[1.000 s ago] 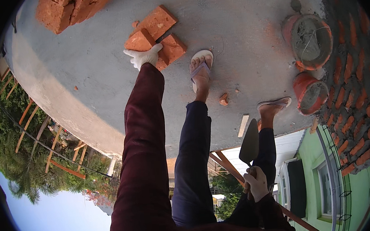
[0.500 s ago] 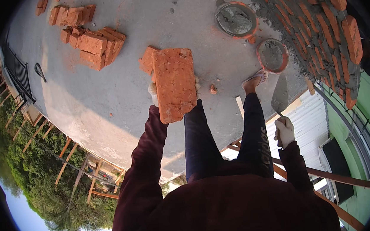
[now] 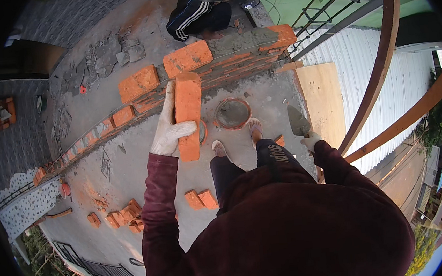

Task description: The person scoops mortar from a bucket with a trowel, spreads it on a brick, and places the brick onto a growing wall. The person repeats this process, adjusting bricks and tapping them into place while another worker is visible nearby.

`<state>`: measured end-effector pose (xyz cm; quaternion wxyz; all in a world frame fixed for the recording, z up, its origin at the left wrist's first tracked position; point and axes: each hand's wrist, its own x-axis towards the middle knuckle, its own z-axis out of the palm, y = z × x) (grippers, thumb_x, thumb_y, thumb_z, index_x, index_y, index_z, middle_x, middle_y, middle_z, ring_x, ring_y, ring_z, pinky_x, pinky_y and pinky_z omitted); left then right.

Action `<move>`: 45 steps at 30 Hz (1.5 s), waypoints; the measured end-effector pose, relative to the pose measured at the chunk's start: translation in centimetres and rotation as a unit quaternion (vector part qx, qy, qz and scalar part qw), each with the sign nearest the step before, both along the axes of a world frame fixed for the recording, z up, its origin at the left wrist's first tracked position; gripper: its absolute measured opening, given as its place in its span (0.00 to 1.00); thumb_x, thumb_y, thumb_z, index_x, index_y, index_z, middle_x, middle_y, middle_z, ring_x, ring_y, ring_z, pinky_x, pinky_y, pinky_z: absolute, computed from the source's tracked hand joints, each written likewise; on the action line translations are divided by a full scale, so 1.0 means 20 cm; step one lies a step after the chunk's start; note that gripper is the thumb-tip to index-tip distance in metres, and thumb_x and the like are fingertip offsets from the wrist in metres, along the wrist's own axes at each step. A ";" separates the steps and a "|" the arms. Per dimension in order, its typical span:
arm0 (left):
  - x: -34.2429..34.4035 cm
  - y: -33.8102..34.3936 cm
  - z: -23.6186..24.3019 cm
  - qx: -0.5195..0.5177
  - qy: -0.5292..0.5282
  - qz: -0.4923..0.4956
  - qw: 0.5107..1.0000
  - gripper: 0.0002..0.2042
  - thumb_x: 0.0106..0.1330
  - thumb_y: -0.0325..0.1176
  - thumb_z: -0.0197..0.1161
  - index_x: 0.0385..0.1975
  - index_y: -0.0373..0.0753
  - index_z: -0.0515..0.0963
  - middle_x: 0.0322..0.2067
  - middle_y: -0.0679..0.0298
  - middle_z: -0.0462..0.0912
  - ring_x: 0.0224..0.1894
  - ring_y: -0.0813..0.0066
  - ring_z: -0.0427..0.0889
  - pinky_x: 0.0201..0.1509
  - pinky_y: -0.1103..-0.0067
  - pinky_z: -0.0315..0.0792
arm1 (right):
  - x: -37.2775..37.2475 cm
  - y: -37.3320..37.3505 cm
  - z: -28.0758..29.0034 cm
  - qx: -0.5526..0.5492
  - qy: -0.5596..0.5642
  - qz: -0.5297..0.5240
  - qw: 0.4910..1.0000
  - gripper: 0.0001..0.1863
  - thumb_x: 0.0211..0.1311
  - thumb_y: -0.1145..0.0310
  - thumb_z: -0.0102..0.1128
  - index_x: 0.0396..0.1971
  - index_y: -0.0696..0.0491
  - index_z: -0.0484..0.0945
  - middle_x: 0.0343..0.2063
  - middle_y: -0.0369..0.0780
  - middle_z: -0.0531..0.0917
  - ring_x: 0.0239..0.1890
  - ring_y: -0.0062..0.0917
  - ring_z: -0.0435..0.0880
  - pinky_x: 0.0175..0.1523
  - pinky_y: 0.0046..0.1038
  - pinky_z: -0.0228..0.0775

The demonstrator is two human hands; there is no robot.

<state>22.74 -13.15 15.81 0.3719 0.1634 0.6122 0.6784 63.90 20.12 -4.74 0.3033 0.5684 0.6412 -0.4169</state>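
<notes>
Head view: a brick (image 3: 189,106) is clasped by the left hand (image 3: 166,135), thumb across it, fingers along its side, near the wall (image 3: 239,44); it could be dropped if that one-handed grip slipped. Its orange clay looks gritty and squared; a flat, pointed trowel (image 3: 298,121) is held by the curled right hand (image 3: 311,141).

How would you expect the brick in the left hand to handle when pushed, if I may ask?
The orange brick is probably stiff, as it shows no sag in the gloved left hand. It seems fairly heavy, being a thick block. Its matte faces suggest little slipping.
</notes>
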 end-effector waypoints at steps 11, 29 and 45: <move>-0.79 1.34 -0.31 -0.239 0.508 -0.290 0.775 0.67 0.34 0.56 0.84 0.79 0.43 0.53 0.58 0.40 0.77 0.59 0.46 0.79 0.66 0.66 0.73 | 0.12 -0.67 0.16 0.014 0.095 -0.358 0.929 0.14 0.60 0.63 0.65 0.39 0.54 0.74 0.21 0.38 0.76 0.16 0.23 0.76 0.19 0.31 0.72; -0.67 1.81 -0.74 -0.401 0.573 -0.372 0.610 0.66 0.37 0.55 0.82 0.80 0.52 0.50 0.57 0.45 0.75 0.60 0.47 0.77 0.66 0.60 0.73 | 0.25 -0.89 0.06 -0.086 -0.009 -0.370 0.925 0.20 0.57 0.59 0.64 0.42 0.58 0.76 0.23 0.42 0.80 0.17 0.29 0.80 0.21 0.35 0.77; -0.62 1.87 -0.78 -0.409 0.577 -0.386 0.592 0.67 0.35 0.63 0.83 0.80 0.53 0.51 0.57 0.47 0.75 0.61 0.47 0.76 0.65 0.59 0.73 | 0.22 -0.70 0.00 -0.091 -0.021 -0.314 0.945 0.19 0.58 0.59 0.65 0.41 0.58 0.76 0.23 0.43 0.80 0.17 0.29 0.80 0.20 0.34 0.76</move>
